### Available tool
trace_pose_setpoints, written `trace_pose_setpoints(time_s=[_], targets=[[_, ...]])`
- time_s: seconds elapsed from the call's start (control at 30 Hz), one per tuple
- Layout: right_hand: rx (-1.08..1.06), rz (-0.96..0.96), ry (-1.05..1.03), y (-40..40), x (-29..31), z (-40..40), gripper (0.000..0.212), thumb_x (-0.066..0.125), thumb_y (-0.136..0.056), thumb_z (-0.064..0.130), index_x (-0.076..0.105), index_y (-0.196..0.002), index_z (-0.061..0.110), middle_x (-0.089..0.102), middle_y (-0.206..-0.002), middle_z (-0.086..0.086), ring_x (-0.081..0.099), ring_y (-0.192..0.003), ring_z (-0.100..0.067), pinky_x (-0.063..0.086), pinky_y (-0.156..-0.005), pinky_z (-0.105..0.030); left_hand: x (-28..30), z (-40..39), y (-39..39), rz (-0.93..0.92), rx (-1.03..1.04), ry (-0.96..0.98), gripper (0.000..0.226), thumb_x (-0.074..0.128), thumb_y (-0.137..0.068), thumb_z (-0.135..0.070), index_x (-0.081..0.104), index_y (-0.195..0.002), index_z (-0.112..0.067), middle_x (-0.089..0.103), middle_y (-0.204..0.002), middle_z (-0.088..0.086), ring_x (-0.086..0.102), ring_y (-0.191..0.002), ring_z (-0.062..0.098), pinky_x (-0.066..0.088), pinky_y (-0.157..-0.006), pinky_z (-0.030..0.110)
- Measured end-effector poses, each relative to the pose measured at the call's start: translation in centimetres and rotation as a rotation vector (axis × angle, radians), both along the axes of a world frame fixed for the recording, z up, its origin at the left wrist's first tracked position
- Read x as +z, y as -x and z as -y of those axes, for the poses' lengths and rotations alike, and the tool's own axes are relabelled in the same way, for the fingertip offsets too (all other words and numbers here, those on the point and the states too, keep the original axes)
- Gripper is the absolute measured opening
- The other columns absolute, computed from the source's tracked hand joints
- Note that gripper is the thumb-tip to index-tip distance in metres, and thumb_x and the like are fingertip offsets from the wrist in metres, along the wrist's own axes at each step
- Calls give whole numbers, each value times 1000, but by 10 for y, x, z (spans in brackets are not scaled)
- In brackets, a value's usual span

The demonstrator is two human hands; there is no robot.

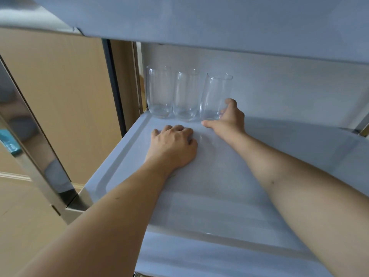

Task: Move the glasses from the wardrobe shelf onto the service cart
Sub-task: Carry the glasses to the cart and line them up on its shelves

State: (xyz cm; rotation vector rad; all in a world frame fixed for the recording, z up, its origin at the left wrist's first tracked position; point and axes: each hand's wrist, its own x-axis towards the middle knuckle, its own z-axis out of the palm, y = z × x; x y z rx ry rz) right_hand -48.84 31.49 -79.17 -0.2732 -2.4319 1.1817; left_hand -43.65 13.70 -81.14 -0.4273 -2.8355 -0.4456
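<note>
My right hand (229, 118) curls round the rightmost glass (214, 96), tilted at the shelf's (279, 156) back; left hand (173, 144) rests knuckled, holding nothing; I'd grip low, lift straight, clearing its neighbour (185, 94).

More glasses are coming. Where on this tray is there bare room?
Free: the tray right of the right hand, and its near half between the forearms. Crowded: the back-left corner, where three glasses stand in a row, the right hand on the rightmost and the left hand in front.
</note>
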Motion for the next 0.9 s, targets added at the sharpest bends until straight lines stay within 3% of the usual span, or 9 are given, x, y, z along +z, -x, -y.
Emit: trace_pose_setpoints(time_s=[0.43,0.6,0.77,0.9], targets=[[-12,-4,-31,12,0,3,109,93,-67,39,31,-154,18,58,-131,-5,56,-121,-24,46,-104,-37,0,0,4,-3,13,13,36,35,-97,-43,62,-117,-31,61,-123,-7,49,-120,23,32,-100,44],[-53,64,-85,2,3,5,78,91,-68,40,44,-121,10,58,-111,-3,60,-111,-30,50,-88,-36,-1,0,4,-5,13,-3,32,35,-95,-43,62,-108,-31,61,-115,-9,50,-116,22,32,-95,43],[-59,133,-274,-27,2,-1,70,78,-81,38,47,-137,9,60,-130,-13,55,-123,-35,40,-85,-32,4,-2,1,33,26,-36,30,37,-93,-42,63,-103,-31,61,-112,-9,51,-115,23,33,-94,43],[-2,169,-399,-55,1,-1,68,71,-86,46,49,-141,13,57,-137,-14,50,-130,-35,41,-100,-36,14,-1,-6,38,39,-29,34,45,-95,-42,65,-118,-26,62,-121,-3,52,-119,28,37,-97,41]])
